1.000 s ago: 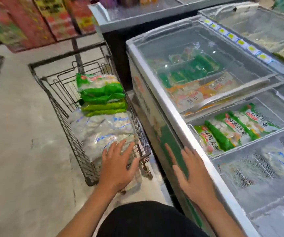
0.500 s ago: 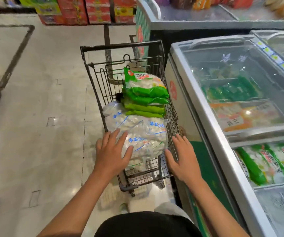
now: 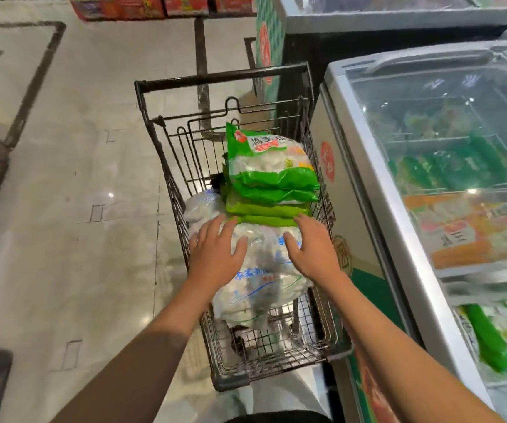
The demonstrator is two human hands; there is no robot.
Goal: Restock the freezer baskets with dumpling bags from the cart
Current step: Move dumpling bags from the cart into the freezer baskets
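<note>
A wire cart (image 3: 166,181) stands beside the chest freezer (image 3: 398,215). In the cart lie clear white dumpling bags with blue print (image 3: 264,279) at the near end and a stack of green dumpling bags (image 3: 270,181) behind them. My left hand (image 3: 215,254) lies with spread fingers on the left side of the top white bag. My right hand (image 3: 313,248) lies with spread fingers on its right side, fingertips near the lowest green bag. Neither hand grips anything. Green bags (image 3: 490,340) show in a freezer basket at the lower right.
The freezer's sliding glass lid (image 3: 447,117) covers its far part, with green and orange packs beneath. A second freezer (image 3: 368,13) stands beyond the cart. Red cartons (image 3: 142,7) line the far wall. Tiled floor (image 3: 63,239) stretches to the left of the cart.
My view has swung left from the freezer to the cart. My right hand moved from the freezer's side onto the top white bag; my left hand slid further forward on that bag.
</note>
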